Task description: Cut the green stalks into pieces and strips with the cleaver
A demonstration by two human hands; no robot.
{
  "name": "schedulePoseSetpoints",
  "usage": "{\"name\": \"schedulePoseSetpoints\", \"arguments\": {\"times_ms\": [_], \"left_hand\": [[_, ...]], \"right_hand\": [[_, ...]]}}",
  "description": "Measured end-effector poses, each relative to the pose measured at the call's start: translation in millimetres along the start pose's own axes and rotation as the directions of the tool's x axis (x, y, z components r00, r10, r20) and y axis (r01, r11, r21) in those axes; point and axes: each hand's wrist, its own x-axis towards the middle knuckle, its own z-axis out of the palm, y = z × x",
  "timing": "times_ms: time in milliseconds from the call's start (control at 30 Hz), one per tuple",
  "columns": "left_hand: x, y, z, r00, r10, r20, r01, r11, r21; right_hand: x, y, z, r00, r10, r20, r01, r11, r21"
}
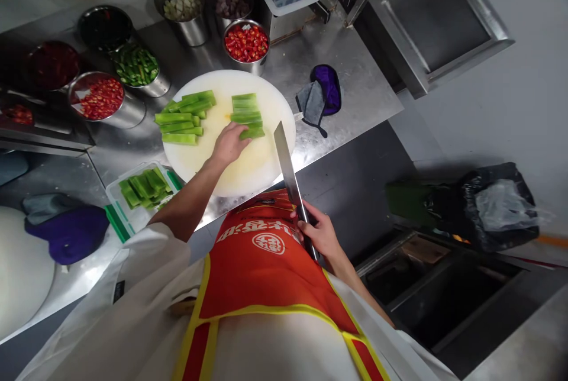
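My right hand is wrapped round the dark handle of a kitchen knife. The long blade points up and away, just beyond the right rim of the round white cutting board. On the board, my left hand has its fingers closed at the left end of the nearest celery piece. Further celery pieces lie side by side beyond it. A second pile of celery sticks rests at the board's left. My left fingertips are partly hidden.
Metal pots of chopped red chillies, green peppers and pale cubes line the back. A plastic tub with celery stands left of the board. Purple-grey cloths lie right. A bin stands on the floor.
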Motion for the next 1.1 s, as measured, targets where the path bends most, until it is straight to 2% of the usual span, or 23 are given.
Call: {"name": "schedulePoseSetpoints", "arguments": {"times_ms": [100,200,300,433,600,733,900,1100], "left_hand": [[16,-6,1.8,1.000,-0.009,0.027,0.008,0.999,0.046],[15,-5,3.2,0.999,-0.032,-0.004,0.033,0.993,0.110],[3,7,8.3,0.995,0.024,-0.094,-0.004,0.979,0.202],[-7,31,29.3,0.993,0.104,-0.055,-0.082,0.948,0.308],[0,41,48.1,0.998,0.033,-0.050,-0.015,0.946,0.323],[5,37,45.9,0.999,-0.005,-0.034,0.015,0.951,0.310],[0,38,47.8,0.996,-0.061,-0.061,0.078,0.947,0.312],[-14,45,53.0,0.992,-0.114,-0.057,0.126,0.929,0.348]], "right_hand": [[1,-3,-6,1.000,0.004,-0.008,-0.004,1.000,-0.008],[3,-6,-10,1.000,0.014,0.016,-0.014,1.000,-0.022],[5,-10,-14,0.999,0.023,0.045,-0.021,0.999,-0.038],[9,-14,-19,0.998,0.031,0.056,-0.029,0.999,-0.042],[11,-16,-23,0.997,0.048,0.065,-0.045,0.998,-0.055],[10,-18,-24,0.996,0.058,0.065,-0.054,0.997,-0.056],[12,-24,-28,0.993,0.078,0.087,-0.073,0.996,-0.060],[33,-41,-49,0.987,0.080,0.138,-0.073,0.996,-0.059]]}}
